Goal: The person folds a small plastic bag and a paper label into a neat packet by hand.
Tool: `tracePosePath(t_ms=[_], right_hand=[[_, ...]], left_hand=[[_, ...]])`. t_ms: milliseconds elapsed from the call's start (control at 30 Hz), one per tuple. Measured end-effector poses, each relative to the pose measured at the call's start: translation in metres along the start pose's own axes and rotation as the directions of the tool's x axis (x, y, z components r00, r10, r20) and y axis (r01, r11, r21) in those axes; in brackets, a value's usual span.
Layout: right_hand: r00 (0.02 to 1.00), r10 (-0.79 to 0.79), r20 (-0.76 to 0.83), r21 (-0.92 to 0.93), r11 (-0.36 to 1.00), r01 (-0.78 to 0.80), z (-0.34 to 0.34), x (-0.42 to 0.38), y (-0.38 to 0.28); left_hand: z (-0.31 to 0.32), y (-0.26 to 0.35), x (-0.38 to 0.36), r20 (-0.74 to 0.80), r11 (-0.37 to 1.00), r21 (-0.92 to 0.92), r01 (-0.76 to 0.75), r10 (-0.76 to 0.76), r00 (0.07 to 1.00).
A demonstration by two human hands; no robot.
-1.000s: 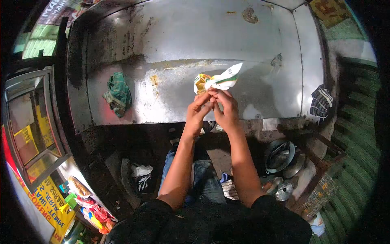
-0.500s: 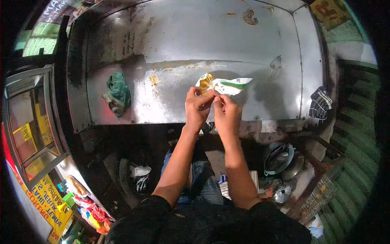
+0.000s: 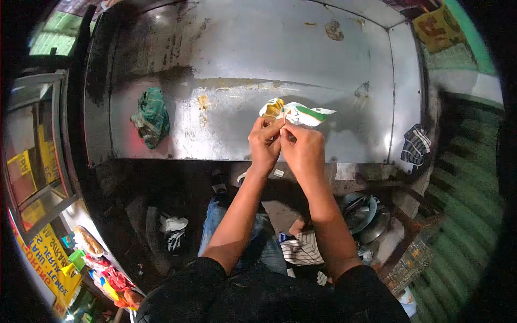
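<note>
A white printed packet [image 3: 308, 114] with a green band and a yellow-brown part at its left end is held just above the metal counter [image 3: 226, 129]. Its gathered neck is pinched between my two hands. My left hand [image 3: 264, 141] is closed at the neck from the left, thumb and forefinger together. From the right, my right hand [image 3: 303, 146] pinches at the same spot, fingers curled. The fingertips almost meet, and whatever thin part lies between them is too small to make out.
A crumpled green cloth [image 3: 151, 117] lies on the counter's left, and a dark striped cloth [image 3: 416, 145] hangs at its right side. Pans [image 3: 360, 211] stand below on the right. At lower left are a glass-paned frame [image 3: 37, 148] and colourful packets [image 3: 110, 274].
My right hand has turned and curled in closer to the left one at the packet's neck. The view has shifted slightly; the packet stays in nearly the same place.
</note>
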State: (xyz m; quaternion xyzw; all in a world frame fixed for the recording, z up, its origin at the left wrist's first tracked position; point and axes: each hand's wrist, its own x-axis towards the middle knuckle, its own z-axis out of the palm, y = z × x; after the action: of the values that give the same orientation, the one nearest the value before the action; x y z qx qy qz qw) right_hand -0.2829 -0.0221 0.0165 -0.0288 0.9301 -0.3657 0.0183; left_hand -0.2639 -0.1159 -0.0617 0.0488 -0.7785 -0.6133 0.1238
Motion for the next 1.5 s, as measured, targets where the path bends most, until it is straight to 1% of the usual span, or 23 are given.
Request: tracePosePath(t_ms=[33, 133, 167, 333, 400, 433, 500, 533, 567, 633, 667, 733, 767, 867, 900, 1000, 1033, 1133, 1167, 1267, 1300, 1400, 1500], right_hand=[[0.999, 0.009, 0.036, -0.031, 0.999, -0.008, 0.0, -0.001, -0.002], [0.993, -0.003, -0.114, -0.014, 1.0, 0.001, 0.007, -0.005, -0.006], [0.99, 0.072, -0.117, 0.079, 0.995, -0.063, 0.008, -0.006, -0.002], [0.98, 0.16, -0.118, 0.003, 0.987, -0.161, 0.011, -0.005, 0.007], [0.979, 0.123, -0.163, 0.002, 0.992, -0.124, 0.018, -0.004, 0.013], [0.964, 0.234, -0.127, 0.155, 0.965, -0.214, 0.021, -0.004, 0.013], [0.905, 0.425, -0.004, 0.436, 0.816, -0.38, 0.03, -0.004, 0.013], [0.892, 0.451, 0.04, 0.525, 0.75, -0.403, 0.032, -0.004, 0.016], [0.876, 0.474, 0.087, 0.605, 0.674, -0.424, 0.032, -0.004, 0.022], [0.847, 0.495, 0.193, 0.669, 0.565, -0.483, 0.026, -0.001, 0.029], [0.838, 0.503, 0.211, 0.763, 0.451, -0.463, 0.028, -0.001, 0.028], [0.822, 0.512, 0.249, 0.898, 0.195, -0.394, 0.03, -0.002, 0.016], [0.871, 0.427, 0.244, 0.947, 0.087, -0.308, 0.035, -0.007, 0.023], [0.873, 0.46, 0.159, 0.985, -0.016, -0.171, 0.049, -0.016, 0.031], [0.881, 0.463, 0.101, 0.994, -0.001, -0.113, 0.057, -0.02, 0.031], [0.9, 0.43, -0.069, 0.956, 0.288, -0.064, 0.07, -0.029, 0.029], [0.9, 0.429, -0.075, 0.951, 0.304, -0.066, 0.07, -0.032, 0.026], [0.925, 0.305, -0.225, 0.804, 0.594, 0.0, 0.074, -0.035, 0.021], [0.919, 0.292, -0.264, 0.772, 0.635, 0.02, 0.072, -0.036, 0.02], [0.943, 0.204, -0.265, 0.563, 0.826, -0.021, 0.068, -0.036, 0.028], [0.929, 0.197, -0.312, 0.585, 0.811, 0.025, 0.067, -0.031, 0.024], [0.936, 0.286, -0.207, 0.631, 0.77, -0.096, 0.065, -0.032, 0.028], [0.914, 0.38, -0.144, 0.719, 0.675, -0.167, 0.061, -0.03, 0.021]], left_hand=[[0.003, -0.001, 0.001, -0.042, 1.0, -0.011, -0.013, 0.013, 0.999], [0.002, 0.006, 0.002, -0.057, 0.997, -0.023, 0.078, -0.079, 0.995], [0.0, 0.006, 0.004, -0.027, 0.995, -0.027, 0.092, -0.093, 0.995], [-0.012, 0.004, 0.014, 0.127, 0.981, -0.063, 0.182, -0.173, 0.977], [-0.013, 0.007, 0.011, 0.108, 0.871, -0.348, 0.347, -0.331, 0.938], [-0.014, 0.008, 0.01, 0.117, 0.777, -0.479, 0.409, -0.405, 0.907], [-0.016, 0.006, 0.004, 0.093, 0.777, -0.473, 0.415, -0.424, 0.901], [-0.017, 0.004, 0.002, 0.081, 0.777, -0.471, 0.417, -0.433, 0.898], [-0.017, 0.003, -0.002, -0.02, 0.871, -0.391, 0.298, -0.332, 0.943], [-0.028, -0.007, -0.001, 0.127, 0.774, -0.498, 0.392, -0.382, 0.915], [-0.033, -0.012, -0.001, 0.204, 0.715, -0.543, 0.441, -0.397, 0.895], [-0.035, -0.005, -0.001, 0.27, 0.765, -0.449, 0.462, -0.377, 0.886], [-0.035, -0.004, -0.002, 0.29, 0.777, -0.437, 0.452, -0.354, 0.889], [-0.038, -0.008, -0.006, 0.32, 0.789, -0.424, 0.446, -0.33, 0.888], [-0.037, -0.006, -0.006, 0.318, 0.787, -0.436, 0.437, -0.32, 0.893], [-0.036, -0.008, -0.013, 0.308, 0.715, -0.547, 0.435, -0.311, 0.899], [-0.037, -0.01, -0.014, 0.301, 0.679, -0.593, 0.432, -0.311, 0.902], [-0.044, -0.009, -0.022, 0.342, 0.66, -0.581, 0.477, -0.334, 0.878], [-0.048, -0.01, -0.022, 0.399, 0.7, -0.533, 0.475, -0.287, 0.871], [-0.051, -0.011, -0.021, 0.467, 0.737, -0.492, 0.464, -0.226, 0.855], [-0.053, -0.013, -0.017, 0.503, 0.74, -0.479, 0.472, -0.209, 0.839], [-0.051, -0.012, -0.013, 0.497, 0.803, -0.451, 0.391, -0.138, 0.857], [-0.049, -0.018, -0.019, 0.486, 0.723, -0.528, 0.446, -0.173, 0.857]])
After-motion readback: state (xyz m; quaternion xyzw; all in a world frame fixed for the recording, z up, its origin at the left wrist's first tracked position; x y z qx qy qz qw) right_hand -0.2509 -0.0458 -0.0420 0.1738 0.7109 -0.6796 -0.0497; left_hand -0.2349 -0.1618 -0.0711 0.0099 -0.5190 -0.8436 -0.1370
